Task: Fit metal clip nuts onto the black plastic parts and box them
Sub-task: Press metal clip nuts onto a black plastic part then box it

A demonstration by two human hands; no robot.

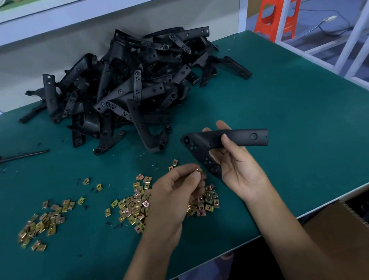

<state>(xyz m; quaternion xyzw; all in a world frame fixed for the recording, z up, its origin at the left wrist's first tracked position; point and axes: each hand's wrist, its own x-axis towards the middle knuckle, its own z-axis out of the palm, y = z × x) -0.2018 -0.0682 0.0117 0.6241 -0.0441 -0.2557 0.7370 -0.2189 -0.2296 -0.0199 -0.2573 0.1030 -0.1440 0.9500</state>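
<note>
1. The right hand holds one black plastic part above the green bench, right of centre and palm up. Its grip is partly closed: the thumb lies over the front of the part and the fingers reach up behind it.
2. The part is an angled piece with two arms. Its long arm runs nearly level across the view, with the free end pointing right past the hand. The shorter arm slants from the left corner down towards the palm.
3. The left hand hovers just left of the part's lower arm. Its grip is drawn in to a pinch on a single clip nut at the fingertips, close to that arm; whether the two touch cannot be told.
4. Loose clip nuts lie scattered on the bench under and left of the left hand, with a second cluster further left.
5. A pile of black plastic parts sits at the back of the bench, pointing every way.
6. A thin black rod lies flat at the left, its length running left to right.
7. A cardboard box stands below the bench's near edge on the right.
8. An orange stool stands on the floor beyond the bench's far right corner.
</note>
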